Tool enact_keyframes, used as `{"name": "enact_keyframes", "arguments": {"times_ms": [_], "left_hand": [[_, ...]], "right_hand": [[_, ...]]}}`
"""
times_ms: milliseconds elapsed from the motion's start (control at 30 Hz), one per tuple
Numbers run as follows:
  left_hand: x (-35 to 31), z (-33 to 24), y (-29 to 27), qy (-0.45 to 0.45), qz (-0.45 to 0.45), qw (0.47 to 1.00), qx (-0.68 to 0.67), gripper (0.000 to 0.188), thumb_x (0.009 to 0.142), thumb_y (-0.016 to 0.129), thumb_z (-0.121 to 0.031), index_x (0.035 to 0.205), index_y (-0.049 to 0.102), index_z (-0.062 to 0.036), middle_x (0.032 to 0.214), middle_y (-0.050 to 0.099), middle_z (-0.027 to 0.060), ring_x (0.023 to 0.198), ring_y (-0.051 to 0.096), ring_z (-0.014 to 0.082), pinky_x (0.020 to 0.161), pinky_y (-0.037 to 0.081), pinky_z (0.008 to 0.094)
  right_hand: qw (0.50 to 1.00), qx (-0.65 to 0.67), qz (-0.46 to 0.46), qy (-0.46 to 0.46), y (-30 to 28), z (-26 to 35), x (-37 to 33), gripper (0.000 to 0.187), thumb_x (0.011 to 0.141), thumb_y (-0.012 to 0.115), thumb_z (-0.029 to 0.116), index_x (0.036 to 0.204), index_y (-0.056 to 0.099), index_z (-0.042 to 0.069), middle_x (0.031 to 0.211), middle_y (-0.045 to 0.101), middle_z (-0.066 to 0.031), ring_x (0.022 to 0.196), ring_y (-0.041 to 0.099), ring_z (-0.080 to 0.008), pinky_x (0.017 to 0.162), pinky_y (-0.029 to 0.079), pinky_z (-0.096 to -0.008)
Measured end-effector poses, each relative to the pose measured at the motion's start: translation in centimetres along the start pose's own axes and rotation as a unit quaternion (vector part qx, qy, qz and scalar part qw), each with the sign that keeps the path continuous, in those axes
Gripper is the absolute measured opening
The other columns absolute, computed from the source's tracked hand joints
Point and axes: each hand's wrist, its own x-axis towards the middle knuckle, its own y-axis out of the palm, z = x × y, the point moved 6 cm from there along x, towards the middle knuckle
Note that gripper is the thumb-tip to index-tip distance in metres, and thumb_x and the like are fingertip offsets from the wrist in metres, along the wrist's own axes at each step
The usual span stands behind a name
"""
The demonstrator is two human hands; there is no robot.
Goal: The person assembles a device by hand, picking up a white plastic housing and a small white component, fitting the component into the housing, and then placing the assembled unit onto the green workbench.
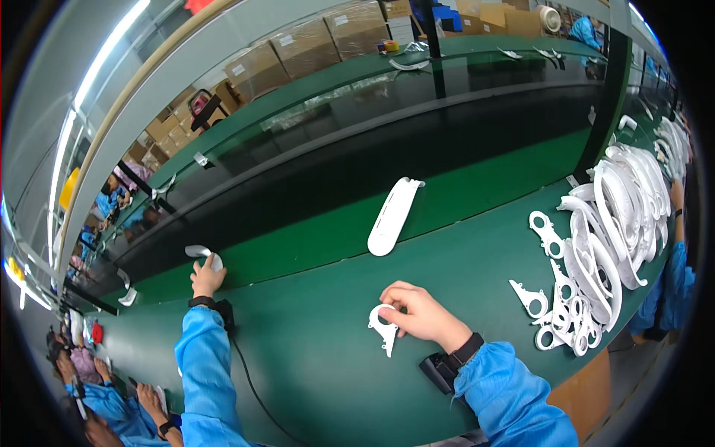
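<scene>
At the left, my left hand (207,279) is closed around the near end of a white curved plastic part (196,251), which lies by the dark strip along the table. The fingers cover some of that part. Nearer the middle, my right hand (418,311) pinches a white plastic ring with a pointed tail (388,337) between thumb and fingers, just over the green table (313,350). Beyond it lies a long white curved shell (395,217) with a rounded near end and a small hook at its far end.
Several loose ring parts (570,316) lie at the right beside a tall pile of white curved shells (629,201). A dark post (605,112) stands behind the pile. A black cable (249,376) runs along the table near my left forearm. Co-workers in blue sleeves sit at both sides.
</scene>
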Motion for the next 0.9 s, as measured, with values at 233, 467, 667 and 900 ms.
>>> {"name": "enact_keyframes", "arguments": {"times_ms": [233, 467, 667, 900], "left_hand": [[4.8, 2.0, 0.9, 0.073, -0.077, 0.992, -0.070, 0.037, 0.082, 0.065, -0.031, 0.110, 0.068, -0.0076, 0.108, 0.065, 0.0230, 0.101, 0.063, 0.0373, 0.089, 0.050, 0.0430], [-0.8, -1.3, -3.9, 0.152, -0.285, 0.926, -0.197, 0.037, 0.085, 0.069, -0.021, 0.061, 0.048, -0.0025, 0.058, 0.056, 0.0098, 0.055, 0.057, 0.0232, 0.055, 0.045, 0.0343], [-13.8, -4.1, -5.5, 0.187, -0.009, 0.756, -0.627, 0.030, 0.092, 0.062, -0.009, 0.068, 0.044, -0.0093, 0.069, 0.054, 0.0005, 0.061, 0.057, 0.0114, 0.058, 0.044, 0.0242], [-28.5, -2.5, -1.7, 0.180, 0.238, 0.731, -0.613, 0.031, 0.078, 0.068, 0.005, 0.071, 0.043, -0.0116, 0.078, 0.054, -0.0028, 0.074, 0.051, 0.0065, 0.068, 0.042, 0.0219]], "right_hand": [[0.998, -0.020, 0.058, -0.018, 0.5, -0.2, 0.7, 0.018, 0.091, 0.061, 0.014, 0.090, 0.057, -0.003, 0.085, 0.058, -0.0102, 0.056, 0.063, -0.0144, 0.050, 0.051, -0.0282], [0.999, 0.021, 0.047, -0.011, 0.3, -0.1, 1.0, 0.020, 0.091, 0.063, 0.013, 0.085, 0.057, -0.004, 0.085, 0.054, -0.0088, 0.058, 0.062, -0.0144, 0.052, 0.052, -0.0278], [0.994, 0.084, -0.050, -0.042, -0.9, -2.2, 1.8, 0.015, 0.086, 0.065, 0.013, 0.083, 0.061, 0.000, 0.093, 0.062, -0.0083, 0.067, 0.061, -0.0131, 0.054, 0.051, -0.0284], [0.995, 0.097, -0.035, 0.002, -1.8, -1.3, 4.7, 0.012, 0.090, 0.064, 0.015, 0.096, 0.064, 0.005, 0.154, 0.023, -0.0265, 0.073, 0.066, -0.0132, 0.062, 0.055, -0.0264]]}}
